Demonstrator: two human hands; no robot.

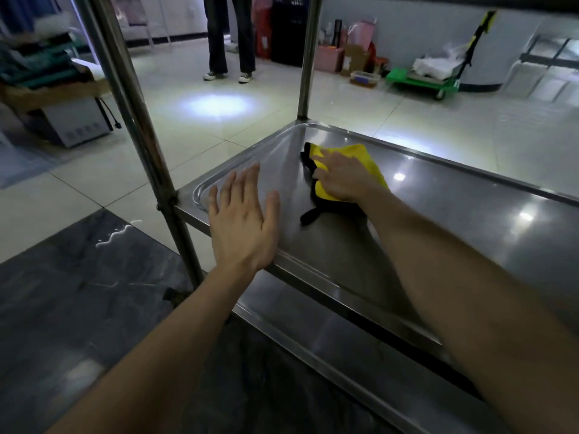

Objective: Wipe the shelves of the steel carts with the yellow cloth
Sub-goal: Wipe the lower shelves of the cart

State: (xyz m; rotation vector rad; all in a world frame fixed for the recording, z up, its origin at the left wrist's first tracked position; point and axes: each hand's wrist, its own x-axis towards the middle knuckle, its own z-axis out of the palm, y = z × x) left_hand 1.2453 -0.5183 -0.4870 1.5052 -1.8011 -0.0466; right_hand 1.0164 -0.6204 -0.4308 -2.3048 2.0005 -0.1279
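The steel cart (138,120) fills the view, and its middle shelf (438,214) is the one being worked on. By my judgement the job is partway through. The wiping sits at the far left end of this shelf, the long stretch to the right is yet to be covered, and the lower shelf (344,355) beneath shows no sign either way. Any other cart is out of sight.

The left hand (242,220) is spread over the near left corner with its fingers straight and apart, holding nothing. Whether the palm rests on the steel or floats just above it is hard to tell from this angle. The right hand (341,180) bears down on the yellow cloth (360,155), its fingers bent over the bunched fabric and gripping it, the forefinger straighter than the rest. The cloth lies on the shelf near the far left post, with a black backing showing at its edge.

Beyond the cart, pale floor tiles (125,170) catch bright ceiling light, and a dark stone strip (78,292) runs nearer the camera. A person's legs (232,36) stand at the back. A green trolley (419,79) and a pink box (329,57) sit along the far wall.
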